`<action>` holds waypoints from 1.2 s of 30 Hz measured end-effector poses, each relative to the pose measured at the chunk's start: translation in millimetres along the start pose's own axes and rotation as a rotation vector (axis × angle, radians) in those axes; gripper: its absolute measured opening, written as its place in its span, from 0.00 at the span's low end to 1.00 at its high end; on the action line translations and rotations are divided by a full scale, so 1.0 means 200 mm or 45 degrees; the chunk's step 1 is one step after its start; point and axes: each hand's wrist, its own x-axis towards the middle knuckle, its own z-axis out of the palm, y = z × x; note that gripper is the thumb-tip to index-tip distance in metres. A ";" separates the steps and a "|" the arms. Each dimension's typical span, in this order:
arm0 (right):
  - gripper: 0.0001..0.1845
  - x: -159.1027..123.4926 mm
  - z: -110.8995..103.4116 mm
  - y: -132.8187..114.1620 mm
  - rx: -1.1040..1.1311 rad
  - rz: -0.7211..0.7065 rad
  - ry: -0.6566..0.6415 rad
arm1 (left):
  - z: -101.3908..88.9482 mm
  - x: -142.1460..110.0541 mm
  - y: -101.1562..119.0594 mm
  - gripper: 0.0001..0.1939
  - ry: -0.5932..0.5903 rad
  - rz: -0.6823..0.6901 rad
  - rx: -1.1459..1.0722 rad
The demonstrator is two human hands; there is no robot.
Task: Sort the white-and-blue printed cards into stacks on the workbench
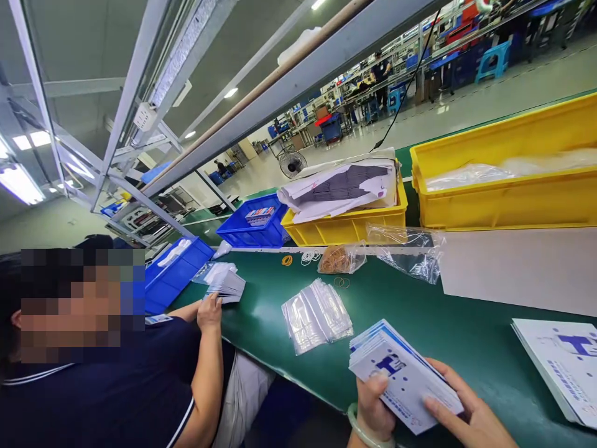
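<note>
At the left of the frame, a co-worker (107, 373) holds a stack of folded papers (227, 285). In the middle, clear plastic bags (317, 316) lie on the green table (261, 311). At the lower right, the left hand (375, 404) and the right hand (466, 407) both grip a stack of printed booklets (403, 376), with fingers closed on its edges.

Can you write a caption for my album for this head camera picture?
Two hands hold a stack of printed cards above a green table.
</note>
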 end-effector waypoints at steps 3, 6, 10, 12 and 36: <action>0.25 -0.02 -0.13 0.01 -0.056 -0.045 -0.010 | 0.00 0.03 -0.05 0.49 -0.136 0.057 0.036; 0.22 -0.03 -0.23 0.00 -0.281 -0.213 0.066 | -0.13 0.04 0.04 0.52 -0.062 0.206 0.279; 0.29 -0.03 -0.24 0.05 -0.430 -0.262 -0.078 | -0.26 -0.02 0.07 0.57 -0.129 0.228 0.712; 0.43 -0.04 -0.22 0.10 -0.418 -0.243 -0.036 | -0.26 -0.05 0.04 0.61 -0.223 0.206 0.822; 0.27 0.36 -0.16 -0.35 -1.057 -0.181 -0.095 | -0.15 0.55 1.37 0.24 0.089 0.143 0.422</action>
